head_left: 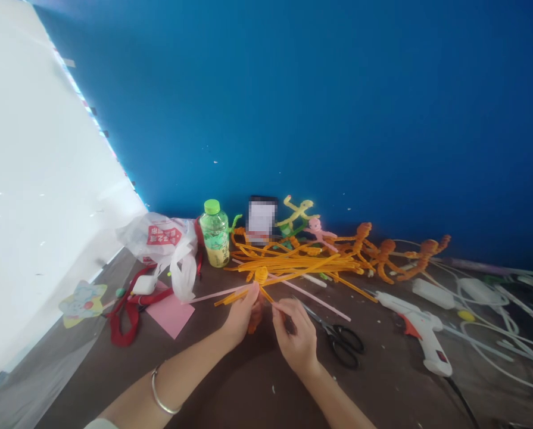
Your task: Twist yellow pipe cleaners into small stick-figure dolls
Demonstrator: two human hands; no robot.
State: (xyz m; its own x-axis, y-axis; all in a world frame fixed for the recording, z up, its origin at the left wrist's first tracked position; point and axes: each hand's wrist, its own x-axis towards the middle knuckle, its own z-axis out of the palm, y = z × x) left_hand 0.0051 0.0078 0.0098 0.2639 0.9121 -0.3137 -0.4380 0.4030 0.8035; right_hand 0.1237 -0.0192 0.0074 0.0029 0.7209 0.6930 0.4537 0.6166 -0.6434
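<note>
Pinched in my left hand (243, 313) is a small orange pipe-cleaner figure (261, 274), its round coiled head standing above my fingertips. My right hand (296, 335) has its thumb and forefinger closed on one orange strand that runs out from the figure. Part of the figure hangs below, between my two hands, mostly hidden by the left fingers. Just beyond them lies a loose pile of orange pipe cleaners (293, 264). Black-handled scissors (344, 344) rest to the right of my right hand, blades partly behind it.
Finished orange figures (385, 259) lie at the back right. A white glue gun (420, 330) with cords is at the right. A green-capped bottle (215, 235), a plastic bag (159, 238), pink paper (170, 314) and a red strap (125, 322) sit left. A blue wall (315, 107) closes the back.
</note>
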